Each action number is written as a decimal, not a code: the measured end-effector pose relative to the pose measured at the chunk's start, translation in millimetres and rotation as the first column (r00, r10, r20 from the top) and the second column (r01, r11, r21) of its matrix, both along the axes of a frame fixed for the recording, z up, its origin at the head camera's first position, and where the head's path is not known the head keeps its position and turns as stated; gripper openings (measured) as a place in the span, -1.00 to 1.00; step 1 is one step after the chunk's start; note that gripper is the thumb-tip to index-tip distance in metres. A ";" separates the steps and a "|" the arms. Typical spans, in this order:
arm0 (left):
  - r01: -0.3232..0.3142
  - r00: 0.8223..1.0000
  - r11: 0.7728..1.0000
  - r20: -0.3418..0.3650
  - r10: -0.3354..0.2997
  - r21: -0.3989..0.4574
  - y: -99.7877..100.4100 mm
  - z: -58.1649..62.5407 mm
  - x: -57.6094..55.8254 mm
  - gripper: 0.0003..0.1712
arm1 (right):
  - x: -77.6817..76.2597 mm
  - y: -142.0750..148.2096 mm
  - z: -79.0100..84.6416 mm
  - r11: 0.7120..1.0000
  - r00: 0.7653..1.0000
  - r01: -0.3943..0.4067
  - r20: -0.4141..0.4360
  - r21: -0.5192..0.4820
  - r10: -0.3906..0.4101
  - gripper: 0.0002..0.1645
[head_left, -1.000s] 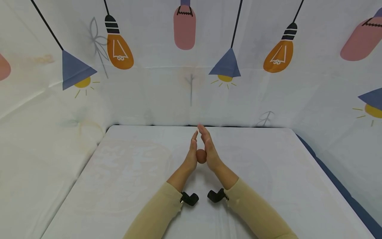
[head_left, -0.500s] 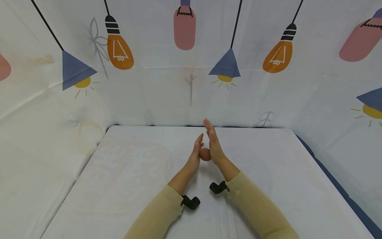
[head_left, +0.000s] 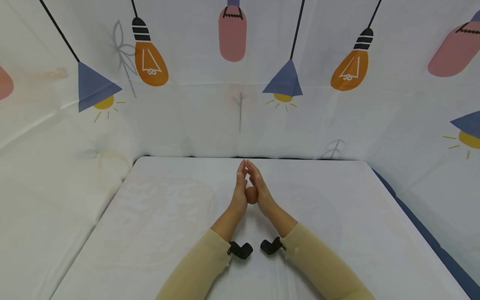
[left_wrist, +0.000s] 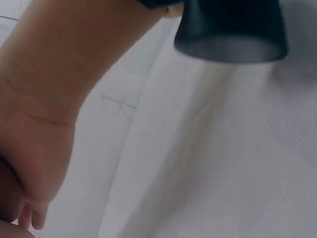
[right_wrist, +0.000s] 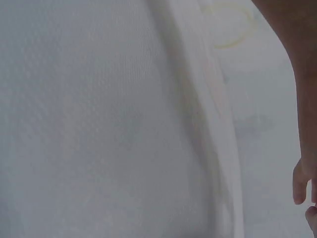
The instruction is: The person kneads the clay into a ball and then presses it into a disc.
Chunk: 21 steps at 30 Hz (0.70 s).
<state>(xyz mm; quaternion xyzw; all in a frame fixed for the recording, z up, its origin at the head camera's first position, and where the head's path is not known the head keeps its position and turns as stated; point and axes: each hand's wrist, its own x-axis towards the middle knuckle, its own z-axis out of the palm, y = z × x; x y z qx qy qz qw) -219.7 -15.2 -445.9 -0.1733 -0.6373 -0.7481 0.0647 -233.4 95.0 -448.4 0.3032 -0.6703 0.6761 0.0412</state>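
Observation:
A small brown ball (head_left: 251, 195) sits between my two palms above the white table in the head view. My left hand (head_left: 238, 195) presses it from the left with straight fingers pointing forward. From the other side my right hand (head_left: 264, 197) presses it, its fingers straight too, and the fingertips of both hands meet in a peak. In the left wrist view the ball (left_wrist: 8, 194) shows dark at the lower left edge, against the palm. The right wrist view catches only part of the right hand (right_wrist: 308, 134); the ball is out of sight there.
The white-covered table (head_left: 157, 233) spreads around both arms. Behind it hangs a white cloth (head_left: 195, 116) printed with lamps and bulbs. A black wrist camera (head_left: 241, 250) is on the left wrist, another black camera (head_left: 271, 246) on the right.
The right hand slid forward along the ball, then came back. The left hand has moved forward beside it. The ball shifted right, then left again, staying between the palms.

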 end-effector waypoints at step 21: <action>0.086 0.996 0.968 0.025 -0.082 -0.237 0.8 -3.9 1.8 -0.20 | -4.4 7.5 24.9 0.963 0.990 0.109 -0.057 -0.246 -0.127 -0.02</action>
